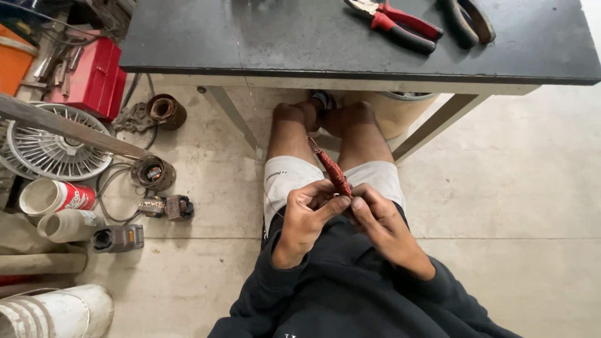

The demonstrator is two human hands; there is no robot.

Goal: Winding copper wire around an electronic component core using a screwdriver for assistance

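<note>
Both hands meet over the lap of a seated person in a dark sweatshirt and pale shorts. Left hand [305, 219] and right hand [382, 222] are pressed close together, fingertips pinched on the lower end of a slim coil [333, 172] of reddish-brown wire. The coil is long, narrow and tightly wound, with a ribbed, glossy surface; it slants up and away from the fingers above the thighs, and a thin stray wire seems to stick out at its far tip, though that end is too small to tell surely.

Ahead stands a table [300, 37] with a matte black top and pale metal legs. On it lie pliers [397, 25] with red and black grips, and beside them a second tool with dark handles, cut off by the frame edge.

On the smooth concrete floor to the left sit round motor cores [153, 172] with rusty copper windings, a chromed wire fan guard [53, 144], a red metal box [94, 78], a white and red can [55, 197] lying on its side, and white plastic pipes [59, 310].
</note>
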